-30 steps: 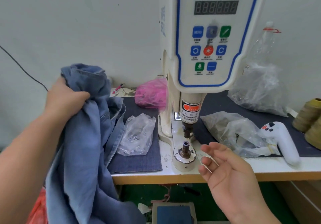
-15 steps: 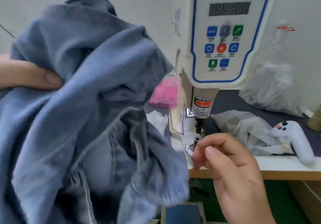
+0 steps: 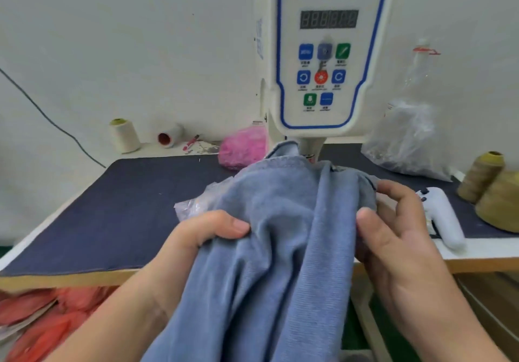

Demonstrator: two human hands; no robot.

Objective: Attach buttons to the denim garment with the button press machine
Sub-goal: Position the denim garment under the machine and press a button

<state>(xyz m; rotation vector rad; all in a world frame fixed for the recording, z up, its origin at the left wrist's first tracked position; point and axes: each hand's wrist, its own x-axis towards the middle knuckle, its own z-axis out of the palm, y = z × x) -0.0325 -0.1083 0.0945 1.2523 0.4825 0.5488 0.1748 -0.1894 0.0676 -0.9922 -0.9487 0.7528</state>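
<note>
The light blue denim garment [image 3: 280, 235] lies draped over the front edge of the worktable [image 3: 84, 276], its long axis running from the bottom of the view up and away toward the white servo button press machine [image 3: 323, 52]; its stitched top hem points at the machine's head and covers the press point beneath it, so the die cannot be seen. The left hand [image 3: 202, 232] grips a fold on the garment's left side, thumb on top and fingers curled under the cloth. The right hand [image 3: 393, 229] pinches the garment's right edge, thumb pressing the cloth from the front and fingers bent round behind it. A crumpled clear plastic bag [image 3: 196, 204] shows from under the garment's left side, on the dark navy mat [image 3: 126, 207] that covers the table. Behind lie a pink plastic bag [image 3: 241, 148] just left of the machine column, a cream thread cone [image 3: 123, 135] and a white handheld controller [image 3: 443, 215] just right of the right hand, with olive thread cones [image 3: 488, 181] beyond it.
</note>
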